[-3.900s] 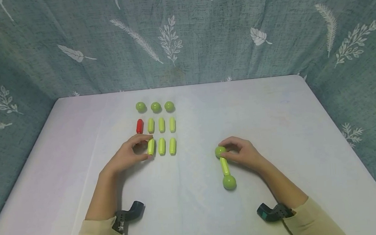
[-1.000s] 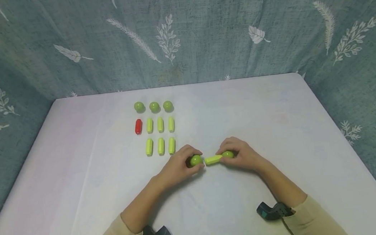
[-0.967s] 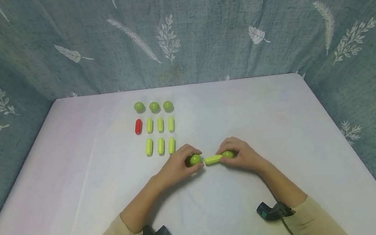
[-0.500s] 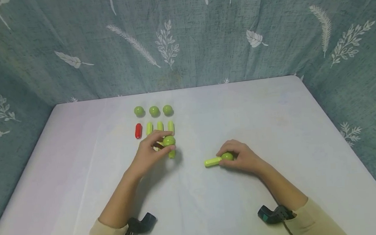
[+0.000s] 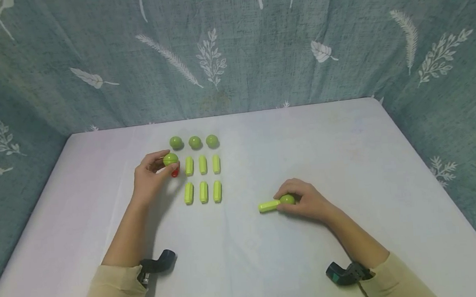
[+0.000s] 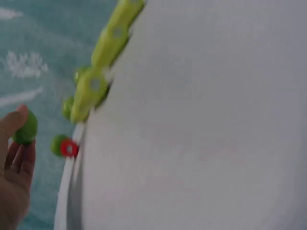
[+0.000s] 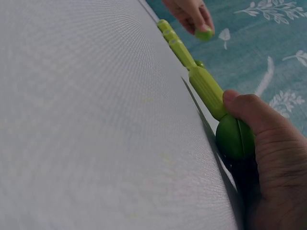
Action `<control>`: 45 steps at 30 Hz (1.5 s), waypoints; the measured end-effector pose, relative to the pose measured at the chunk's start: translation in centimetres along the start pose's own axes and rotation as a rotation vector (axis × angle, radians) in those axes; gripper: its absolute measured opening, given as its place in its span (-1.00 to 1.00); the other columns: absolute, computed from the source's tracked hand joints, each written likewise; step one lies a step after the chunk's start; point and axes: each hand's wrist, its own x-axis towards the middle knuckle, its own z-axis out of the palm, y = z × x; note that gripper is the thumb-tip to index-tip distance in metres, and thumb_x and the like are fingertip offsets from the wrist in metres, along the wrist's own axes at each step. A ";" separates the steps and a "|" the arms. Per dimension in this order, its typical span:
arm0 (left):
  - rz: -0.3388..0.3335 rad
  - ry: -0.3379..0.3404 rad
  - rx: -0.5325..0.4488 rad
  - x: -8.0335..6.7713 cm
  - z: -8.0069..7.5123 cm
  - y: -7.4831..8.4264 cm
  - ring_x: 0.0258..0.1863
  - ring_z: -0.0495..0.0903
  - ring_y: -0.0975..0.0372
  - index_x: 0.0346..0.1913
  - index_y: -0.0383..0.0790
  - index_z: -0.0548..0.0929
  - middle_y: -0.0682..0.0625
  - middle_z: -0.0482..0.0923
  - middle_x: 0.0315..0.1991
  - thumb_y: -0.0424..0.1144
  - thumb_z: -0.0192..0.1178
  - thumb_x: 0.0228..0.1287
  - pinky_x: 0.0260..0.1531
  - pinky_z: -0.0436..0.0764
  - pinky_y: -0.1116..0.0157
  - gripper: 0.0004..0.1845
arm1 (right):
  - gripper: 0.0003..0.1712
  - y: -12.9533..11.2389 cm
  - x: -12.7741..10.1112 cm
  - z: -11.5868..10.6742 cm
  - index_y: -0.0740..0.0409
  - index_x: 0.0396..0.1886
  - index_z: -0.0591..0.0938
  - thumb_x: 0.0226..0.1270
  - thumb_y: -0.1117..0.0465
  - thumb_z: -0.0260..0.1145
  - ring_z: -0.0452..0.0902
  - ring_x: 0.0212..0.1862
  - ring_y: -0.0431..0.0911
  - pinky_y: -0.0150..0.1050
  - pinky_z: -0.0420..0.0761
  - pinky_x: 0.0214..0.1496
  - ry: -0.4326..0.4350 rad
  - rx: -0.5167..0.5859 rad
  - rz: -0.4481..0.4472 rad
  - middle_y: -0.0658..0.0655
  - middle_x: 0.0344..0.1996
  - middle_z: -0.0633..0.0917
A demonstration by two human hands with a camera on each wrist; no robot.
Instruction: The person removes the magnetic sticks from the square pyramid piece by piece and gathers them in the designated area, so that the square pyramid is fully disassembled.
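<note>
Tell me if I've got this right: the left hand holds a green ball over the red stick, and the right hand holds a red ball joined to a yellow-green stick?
Not quite. The right hand holds a green ball, not a red one, as the head view shows. The rest stands: it joins a yellow-green stick, and the left hand holds a green ball over the red stick.

five balls (image 5: pixel 194 142), seven yellow-green sticks (image 5: pixel 203 192), seemingly one red (image 5: pixel 175 172)

Glossy plastic balls (image 5: pixel 194 142), smooth plastic rods (image 5: pixel 203 192), matt white desk (image 5: pixel 303 140), woven cloth backdrop (image 5: pixel 256 47) with leaf print
</note>
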 end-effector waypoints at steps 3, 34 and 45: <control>-0.033 0.019 0.049 0.9 -1.1 -1.2 0.05 0.50 0.25 0.23 -0.26 0.48 -0.05 0.42 0.07 -0.19 0.29 0.22 0.17 0.45 0.23 -0.48 | -0.75 -1.7 0.4 -0.3 0.33 -0.36 0.67 -0.12 0.51 0.46 0.52 -0.27 0.04 -0.34 0.49 -0.18 -0.002 0.003 -0.014 0.22 -0.40 0.68; -0.376 0.041 0.095 6.8 -2.2 -4.6 0.41 0.17 0.08 0.43 -0.07 0.20 -0.10 0.18 0.42 -0.22 0.11 0.37 0.28 0.31 0.15 -0.39 | -0.71 2.0 -0.6 0.3 0.20 -0.33 0.69 -0.13 0.48 0.49 0.51 -0.28 -0.05 -0.33 0.49 -0.21 0.006 -0.006 -0.065 0.12 -0.39 0.68; -0.426 0.096 -0.014 6.7 -2.3 -4.5 0.41 0.18 0.13 0.41 -0.05 0.25 -0.05 0.19 0.42 -0.17 0.21 0.28 0.32 0.26 0.22 -0.35 | -0.75 2.9 -0.7 0.2 0.08 -0.28 0.70 -0.03 0.35 0.49 0.51 -0.22 -0.17 -0.33 0.49 -0.17 -0.018 0.001 -0.040 -0.01 -0.33 0.68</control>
